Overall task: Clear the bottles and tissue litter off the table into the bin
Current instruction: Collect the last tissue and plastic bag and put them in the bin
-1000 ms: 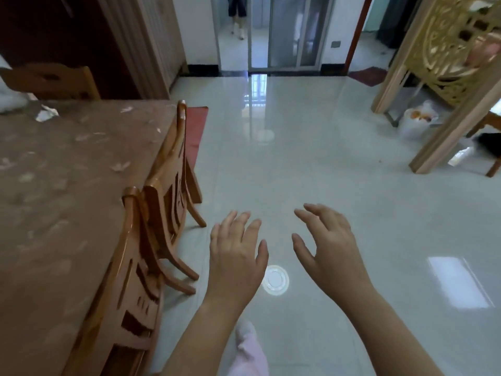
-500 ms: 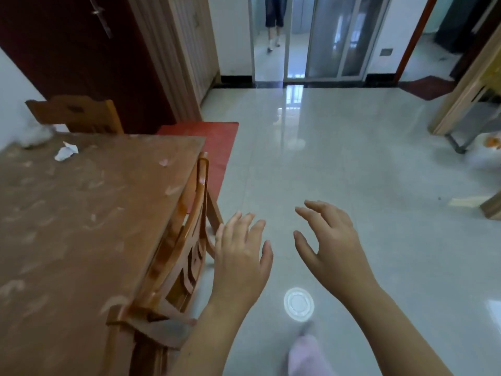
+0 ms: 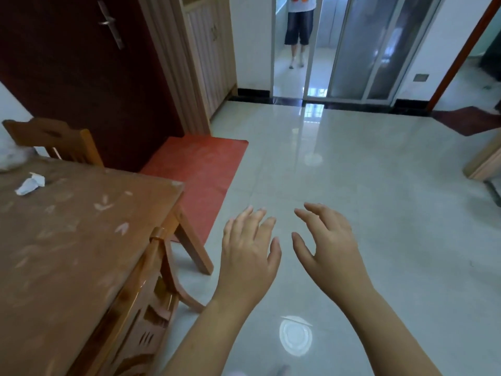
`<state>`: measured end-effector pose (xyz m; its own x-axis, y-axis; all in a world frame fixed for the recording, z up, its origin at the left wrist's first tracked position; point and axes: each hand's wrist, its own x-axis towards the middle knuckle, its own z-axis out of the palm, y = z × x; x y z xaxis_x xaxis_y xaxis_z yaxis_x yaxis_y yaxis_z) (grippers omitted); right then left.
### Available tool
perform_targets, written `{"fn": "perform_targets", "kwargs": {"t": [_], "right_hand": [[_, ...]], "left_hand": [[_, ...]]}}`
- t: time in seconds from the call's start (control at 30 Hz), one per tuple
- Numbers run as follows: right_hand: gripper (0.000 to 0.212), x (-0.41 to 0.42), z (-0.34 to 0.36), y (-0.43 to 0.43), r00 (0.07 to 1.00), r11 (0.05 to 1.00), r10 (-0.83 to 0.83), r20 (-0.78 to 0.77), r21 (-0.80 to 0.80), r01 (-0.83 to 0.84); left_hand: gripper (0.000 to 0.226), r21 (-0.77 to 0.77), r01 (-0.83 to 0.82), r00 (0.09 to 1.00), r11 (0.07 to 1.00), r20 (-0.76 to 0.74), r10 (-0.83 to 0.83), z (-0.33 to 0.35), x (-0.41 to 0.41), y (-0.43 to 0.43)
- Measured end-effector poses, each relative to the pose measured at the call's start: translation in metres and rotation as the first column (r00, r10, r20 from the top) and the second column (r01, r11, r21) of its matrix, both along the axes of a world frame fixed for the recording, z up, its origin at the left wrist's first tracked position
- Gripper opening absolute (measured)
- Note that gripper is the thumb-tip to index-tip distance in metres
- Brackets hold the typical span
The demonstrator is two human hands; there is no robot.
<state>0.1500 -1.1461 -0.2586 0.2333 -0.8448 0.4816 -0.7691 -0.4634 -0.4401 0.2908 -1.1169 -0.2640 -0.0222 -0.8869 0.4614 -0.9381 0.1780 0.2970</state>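
Nearest to me, the left hand (image 3: 248, 256) and the right hand (image 3: 329, 248) were held out side by side over the shiny floor, both released, the fingers spread and a little bent, and nothing in either of them. In this they were the same as one second before. What had changed was the direction of the person: the body and head had turned to the left, so the carved screen and the white bag on the right had gone out of view.

To the left of the hands stood the near chair (image 3: 151, 280), pushed against the table (image 3: 81, 240), and more of the table's far corner was now visible. Far on its left side lay the crumpled tissue (image 3: 29, 184), well apart from both hands and untouched. I saw no bottle and no bin.

I judged that the person was walking along the table towards this tissue, so the picking was not yet begun. Beyond lay the red mat (image 3: 200, 169), and somebody stood in the far doorway (image 3: 298, 31).
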Motion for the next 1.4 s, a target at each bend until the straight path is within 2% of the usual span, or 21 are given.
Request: {"fn": "perform_targets", "kwargs": {"t": [0.4,0.6,0.8,1.17,1.4], "right_hand": [[0.037,0.042,-0.021,-0.189,0.996,0.996,0.084,-0.018,0.014,-0.084],[0.037,0.107,0.002,-0.318,0.983,0.986,0.164,-0.077,0.005,-0.164],[0.039,0.187,0.016,-0.417,0.965,0.966,0.257,-0.042,-0.012,-0.258],[0.041,0.323,-0.016,-0.558,0.820,0.819,0.572,-0.022,0.078,-0.569],[0.035,0.408,-0.003,-0.665,0.701,0.697,0.713,-0.001,0.103,-0.709]], "left_hand": [[0.036,-0.047,-0.097,0.992,0.994,-0.091,0.093,-0.026,0.047,-0.190],[0.037,-0.068,-0.182,0.970,0.981,-0.176,0.168,-0.019,0.103,-0.307],[0.036,-0.064,-0.314,0.932,0.947,-0.209,0.295,-0.012,0.178,-0.387],[0.035,-0.029,-0.597,0.795,0.801,-0.154,0.587,-0.039,0.289,-0.481],[0.038,-0.004,-0.771,0.633,0.637,-0.121,0.765,-0.020,0.351,-0.554]]}}
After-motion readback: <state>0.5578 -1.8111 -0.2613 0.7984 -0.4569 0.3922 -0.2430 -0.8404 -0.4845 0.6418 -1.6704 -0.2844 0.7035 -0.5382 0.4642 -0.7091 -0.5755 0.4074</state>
